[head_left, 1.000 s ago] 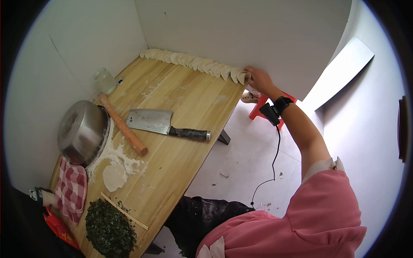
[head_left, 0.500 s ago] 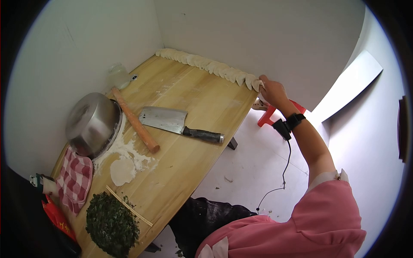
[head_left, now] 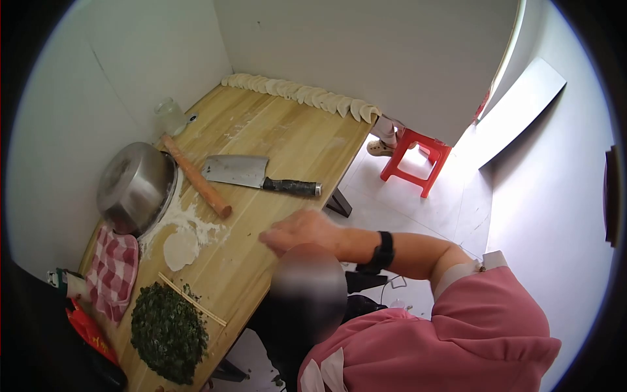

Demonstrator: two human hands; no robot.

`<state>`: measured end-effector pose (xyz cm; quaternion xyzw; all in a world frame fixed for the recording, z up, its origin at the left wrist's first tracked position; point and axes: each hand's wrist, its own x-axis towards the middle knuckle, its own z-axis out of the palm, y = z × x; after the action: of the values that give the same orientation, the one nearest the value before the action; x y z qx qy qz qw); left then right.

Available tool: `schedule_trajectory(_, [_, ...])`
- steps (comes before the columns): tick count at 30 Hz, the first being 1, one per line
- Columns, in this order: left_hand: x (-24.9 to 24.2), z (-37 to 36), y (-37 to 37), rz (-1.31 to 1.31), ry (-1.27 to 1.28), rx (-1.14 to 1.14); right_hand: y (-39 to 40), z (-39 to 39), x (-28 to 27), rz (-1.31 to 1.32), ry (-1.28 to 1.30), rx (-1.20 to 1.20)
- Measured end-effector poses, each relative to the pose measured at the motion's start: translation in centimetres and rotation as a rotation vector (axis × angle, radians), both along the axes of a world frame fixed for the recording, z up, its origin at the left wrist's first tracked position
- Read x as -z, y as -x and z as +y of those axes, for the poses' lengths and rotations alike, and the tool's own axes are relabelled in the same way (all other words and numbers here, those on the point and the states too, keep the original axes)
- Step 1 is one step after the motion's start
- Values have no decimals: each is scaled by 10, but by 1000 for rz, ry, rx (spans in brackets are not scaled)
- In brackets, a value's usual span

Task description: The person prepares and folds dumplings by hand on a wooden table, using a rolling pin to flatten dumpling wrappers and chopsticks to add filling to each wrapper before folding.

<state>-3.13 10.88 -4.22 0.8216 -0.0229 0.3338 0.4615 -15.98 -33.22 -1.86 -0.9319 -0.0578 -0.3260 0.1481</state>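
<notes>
My right hand (head_left: 304, 232) is over the near edge of the wooden table, smeared by motion, and its fingers do not show clearly. No part of my left hand shows. Closest to the right hand is the cleaver (head_left: 236, 171), lying flat with its black handle toward me. A floured rolling pin (head_left: 199, 183) lies left of the blade. One round dough wrapper (head_left: 181, 249) rests on scattered flour. Along the far edge runs an overlapping row of dumplings (head_left: 302, 93). Chopped greens (head_left: 166, 336) form a heap at the near left, with chopsticks (head_left: 191, 300) lying along its edge.
An overturned metal bowl (head_left: 134, 186) stands by the left wall, near a checked cloth (head_left: 112, 274) and a red packet (head_left: 90, 332). A glass jar (head_left: 170, 117) is at the back. Past the table's right edge are a red stool (head_left: 418, 160) and another person's shoe (head_left: 380, 148).
My right hand has left the last dumpling at the row's right end and come back toward me, over the near table edge. That dumpling stays in the row. The view has shifted slightly.
</notes>
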Motion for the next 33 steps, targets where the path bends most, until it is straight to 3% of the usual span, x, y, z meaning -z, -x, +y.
schedule_trajectory(2, [-11, -11, 6, 69, 68, 91, -26, 26, 4, -52, -22, -90])
schedule_trajectory(4, [-19, -41, 25, -220, 9, -22, -39, 41, 5, -95, -57, -218])
schedule_trajectory(6, [16, -4, 21, 32, -7, -67, -60, 60, 5, -82, -113, -263])
schedule_trajectory(7, [4, -9, 30, 141, 204, -23, -68, 68, 1, -55, -129, -266])
schedule_trajectory(9, [9, -8, 34, 61, 311, 53, -84, 78, -17, -69, -169, -306])
schedule_trajectory(10, [9, -11, 33, 12, 249, 56, -93, 82, -28, -104, -197, -314])
schedule_trajectory(15, [0, -22, 36, 16, 258, 104, -148, 88, -61, 107, -279, -248])
schedule_trajectory(19, [-1, -33, 28, -7, 294, 170, -195, 54, -51, 91, -274, -105])
schedule_trajectory(21, [-3, -48, 25, -3, 336, 190, -204, 40, -44, 275, -260, -62])
schedule_trajectory(24, [-9, -89, 25, 47, 278, 347, -206, 40, -34, 353, -232, -103])
schedule_trajectory(26, [-12, -114, 21, -111, -32, 634, -199, 45, -28, 390, -188, -154])
schedule_trajectory(29, [-24, -149, 13, -165, -58, 807, -199, 48, -10, 489, -62, -280])
schedule_trajectory(33, [-45, -168, 1, -110, -58, 841, -201, 50, -8, 498, -9, -298])
